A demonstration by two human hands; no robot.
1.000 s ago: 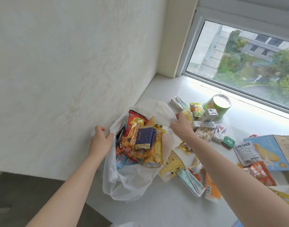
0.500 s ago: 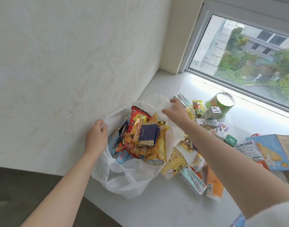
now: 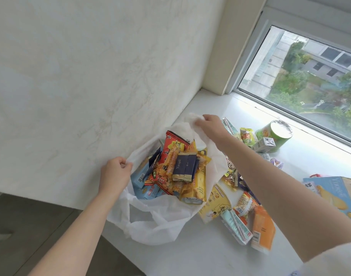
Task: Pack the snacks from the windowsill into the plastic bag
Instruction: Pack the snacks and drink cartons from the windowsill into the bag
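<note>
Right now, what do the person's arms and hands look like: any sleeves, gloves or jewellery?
Both forearms are bare. The left hand and right hand show no gloves, rings or watch. A pale sleeve edge shows high on the right arm.

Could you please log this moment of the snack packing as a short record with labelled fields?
Setting: white windowsill beside a window
Container: white plastic bag, mouth open
Left hand: closed on the bag's near-left rim
Right hand: pinching the bag's far rim, lifted
Already in bag: dark blue foil packet on top of red and yellow snack packs
Not yet packed: green cylindrical can, orange pouch, light blue cardboard box, other small packets
Task state: partly packed
</note>
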